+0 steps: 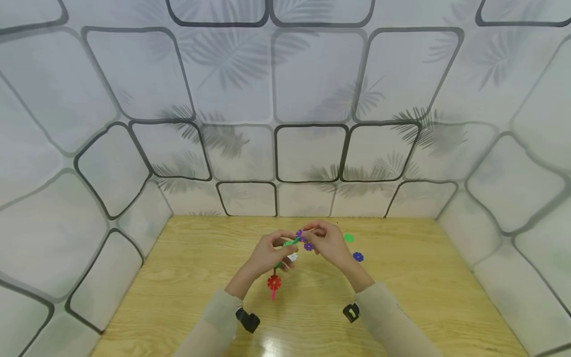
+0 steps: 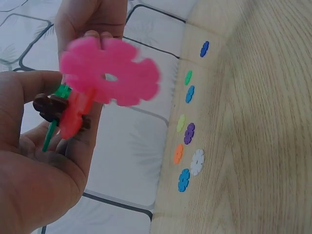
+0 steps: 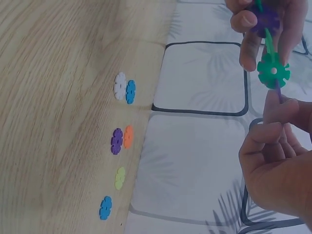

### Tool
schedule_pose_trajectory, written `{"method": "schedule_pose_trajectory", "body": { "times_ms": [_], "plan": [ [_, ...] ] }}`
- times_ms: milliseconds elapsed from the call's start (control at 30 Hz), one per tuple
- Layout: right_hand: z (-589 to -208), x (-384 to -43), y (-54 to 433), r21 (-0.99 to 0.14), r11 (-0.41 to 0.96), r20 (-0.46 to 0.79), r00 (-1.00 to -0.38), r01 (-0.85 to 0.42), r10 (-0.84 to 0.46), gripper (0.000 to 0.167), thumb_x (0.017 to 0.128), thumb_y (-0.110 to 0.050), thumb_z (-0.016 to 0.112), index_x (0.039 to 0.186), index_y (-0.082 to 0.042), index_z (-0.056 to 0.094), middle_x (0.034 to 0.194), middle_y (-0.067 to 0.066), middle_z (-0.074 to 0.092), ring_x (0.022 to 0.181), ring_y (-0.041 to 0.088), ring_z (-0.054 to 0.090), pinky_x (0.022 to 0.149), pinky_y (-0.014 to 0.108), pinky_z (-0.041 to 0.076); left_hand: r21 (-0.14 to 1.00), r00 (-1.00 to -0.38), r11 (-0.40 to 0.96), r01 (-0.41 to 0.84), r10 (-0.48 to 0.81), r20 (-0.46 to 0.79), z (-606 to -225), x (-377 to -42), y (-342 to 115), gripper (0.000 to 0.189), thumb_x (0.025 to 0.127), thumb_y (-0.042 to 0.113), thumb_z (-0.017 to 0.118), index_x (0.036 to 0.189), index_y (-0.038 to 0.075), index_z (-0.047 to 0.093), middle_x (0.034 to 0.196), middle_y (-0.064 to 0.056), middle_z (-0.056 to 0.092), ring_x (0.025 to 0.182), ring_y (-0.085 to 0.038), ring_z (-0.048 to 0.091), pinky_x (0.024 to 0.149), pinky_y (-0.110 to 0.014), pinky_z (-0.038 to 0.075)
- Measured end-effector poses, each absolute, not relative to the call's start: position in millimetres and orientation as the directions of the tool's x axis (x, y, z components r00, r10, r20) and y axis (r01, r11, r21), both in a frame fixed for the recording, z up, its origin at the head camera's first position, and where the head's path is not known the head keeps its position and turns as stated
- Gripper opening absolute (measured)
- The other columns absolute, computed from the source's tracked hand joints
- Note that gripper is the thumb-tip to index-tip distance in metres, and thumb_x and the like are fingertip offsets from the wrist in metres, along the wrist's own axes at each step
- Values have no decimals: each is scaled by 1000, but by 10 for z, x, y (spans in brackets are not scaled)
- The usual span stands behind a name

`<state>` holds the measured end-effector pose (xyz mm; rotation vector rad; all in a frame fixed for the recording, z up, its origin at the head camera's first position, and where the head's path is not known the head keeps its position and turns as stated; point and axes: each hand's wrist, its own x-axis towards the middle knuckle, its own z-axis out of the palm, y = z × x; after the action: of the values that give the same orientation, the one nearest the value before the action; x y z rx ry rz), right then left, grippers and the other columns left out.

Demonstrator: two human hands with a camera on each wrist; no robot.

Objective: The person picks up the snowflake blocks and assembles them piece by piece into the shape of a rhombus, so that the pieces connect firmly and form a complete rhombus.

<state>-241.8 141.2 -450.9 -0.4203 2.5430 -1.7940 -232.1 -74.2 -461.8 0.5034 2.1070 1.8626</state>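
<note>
My left hand (image 1: pixel 269 253) holds a chain of notched plastic flower discs that slot into one another. A pink disc (image 2: pixel 109 73) ends the chain on the near side, joined to a red disc (image 2: pixel 73 117), then a brown disc (image 2: pixel 48 107). Farther along, a dark purple disc (image 3: pixel 265 22) sits among the left fingers, with a teal-green disc (image 3: pixel 273 70) beyond it. My right hand (image 1: pixel 327 243) pinches a thin purple disc (image 3: pixel 278 91) between thumb and finger, its edge right at the teal-green disc. The rest of that purple disc is hidden by the fingers.
Loose discs lie spread on the wooden table (image 1: pixel 200 277): a white disc (image 2: pixel 197 162), an orange disc (image 2: pixel 178 153), a yellow-green disc (image 2: pixel 181 123), a green disc (image 1: pixel 349 238), a dark blue disc (image 1: pixel 358 257) and others. Patterned cloth walls (image 1: pixel 241 148) stand behind and at both sides.
</note>
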Motion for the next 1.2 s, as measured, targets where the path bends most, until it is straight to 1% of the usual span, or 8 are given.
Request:
{"method": "schedule_pose_trajectory", "body": {
  "times_ms": [100, 267, 433, 600, 700, 833, 1033, 1200],
  "plan": [
    [-4509, -2419, 1399, -928, 296, 163, -960, -227, -226, 19, 104, -17, 69, 116, -2, 72, 77, 2, 73, 50, 20, 51, 45, 23, 38, 992, -897, 100, 71, 441, 20, -4615, -2316, -736, 42, 104, 13, 68, 143, 1, 57, 113, -22, 74, 73, -36, 79, 64, -46, 67],
    [-4521, -2420, 1382, -929, 260, 199, -947, -265, -254, 18, 104, -15, 69, 113, -1, 74, 87, 14, 77, 52, 12, 51, 47, 23, 42, 991, -902, 100, 89, 430, 38, -4634, -2311, -710, 49, 105, 17, 67, 149, 1, 51, 120, -31, 70, 68, -27, 78, 60, -42, 66],
    [-4532, -2421, 1376, -929, 243, 216, -941, -281, -262, 18, 103, -15, 70, 111, 0, 76, 92, 24, 76, 56, 10, 53, 49, 26, 47, 988, -922, 116, 106, 384, 54, -4638, -2293, -665, 49, 106, 22, 67, 149, 3, 52, 116, -29, 71, 67, -35, 77, 60, -51, 65],
    [-4492, -2389, 1406, -916, 296, 202, -948, -272, -245, 26, 107, -20, 65, 118, 0, 76, 97, 20, 76, 57, 8, 54, 52, 28, 51, 983, -945, 144, 111, 322, 59, -4646, -2279, -636, 47, 106, 22, 67, 148, 6, 55, 105, -18, 74, 63, -40, 74, 59, -53, 65],
    [-4478, -2378, 1467, -912, 336, 170, -963, -234, -208, 29, 108, -22, 62, 123, -1, 75, 99, 16, 76, 56, 7, 52, 52, 24, 48, 981, -953, 151, 119, 296, 70, -4642, -2275, -634, 46, 106, 22, 67, 147, 6, 56, 102, -17, 74, 61, -39, 73, 56, -48, 64],
    [-4486, -2379, 1609, -920, 348, 134, -979, -180, -152, 29, 108, -23, 62, 124, -1, 74, 102, 15, 76, 55, 8, 52, 51, 21, 43, 979, -959, 153, 135, 269, 90, -4642, -2278, -638, 44, 106, 23, 67, 146, 9, 57, 100, -17, 74, 58, -37, 72, 55, -51, 63],
    [-4559, -2398, 1858, -924, 356, 113, -990, -137, -86, 28, 107, -21, 64, 122, 1, 74, 97, 13, 76, 56, 10, 53, 51, 21, 43, 973, -960, 164, 165, 254, 120, -4661, -2290, -652, 45, 107, 22, 64, 151, 18, 54, 100, -16, 72, 51, -24, 66, 47, -41, 59],
    [-4653, -2421, 2042, -918, 388, 73, -997, -82, -36, 29, 107, -22, 65, 122, 0, 74, 92, 2, 76, 55, 10, 53, 48, 21, 40, 975, -961, 162, 151, 254, 107, -4677, -2303, -650, 43, 108, 26, 63, 150, 20, 55, 99, -13, 70, 51, -28, 64, 45, -34, 55]
  ]
}}
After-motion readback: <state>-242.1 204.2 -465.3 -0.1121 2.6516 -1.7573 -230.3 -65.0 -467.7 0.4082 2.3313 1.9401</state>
